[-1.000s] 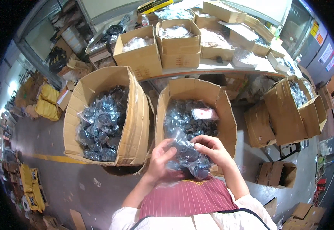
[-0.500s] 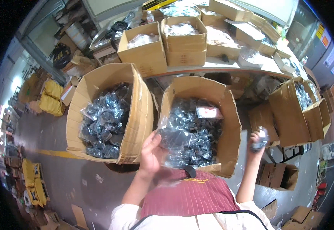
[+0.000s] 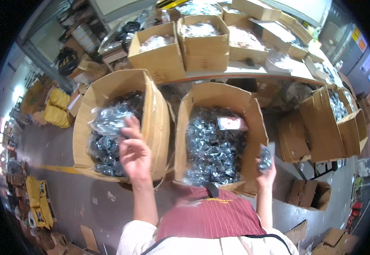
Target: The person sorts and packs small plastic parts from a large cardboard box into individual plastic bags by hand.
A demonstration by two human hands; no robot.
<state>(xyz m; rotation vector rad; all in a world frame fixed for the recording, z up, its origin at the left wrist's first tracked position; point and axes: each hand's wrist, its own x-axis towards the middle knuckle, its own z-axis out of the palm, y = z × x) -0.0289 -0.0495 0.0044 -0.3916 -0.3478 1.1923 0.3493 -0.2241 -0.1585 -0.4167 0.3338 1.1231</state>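
Note:
My left hand (image 3: 135, 155) is over the left cardboard box (image 3: 154, 127), its fingers stretched out and slightly apart, blurred by motion. A clear plastic bag with a dark part inside (image 3: 109, 120) is at its fingertips, above similar bags in that box; whether the fingertips still touch it is hard to see. My right hand (image 3: 268, 174) is beside the right wall of the middle cardboard box (image 3: 253, 153), closed on a small clear bag with a dark part (image 3: 265, 160). Many bagged dark parts (image 3: 214, 157) fill the middle box, and a white-and-red packet (image 3: 231, 123) lies on top of them.
Behind the boxes runs a table (image 3: 253, 73) bearing several open cartons (image 3: 204, 49) of bagged pieces. More cartons (image 3: 320, 127) stand at the right, with a small open box (image 3: 309, 194) on the floor. Yellow sacks (image 3: 58, 107) lie at the left.
My left hand has moved left from the middle box to the left box, carrying the bag there. My right hand has come inward, toward the middle box, still holding its small bag.

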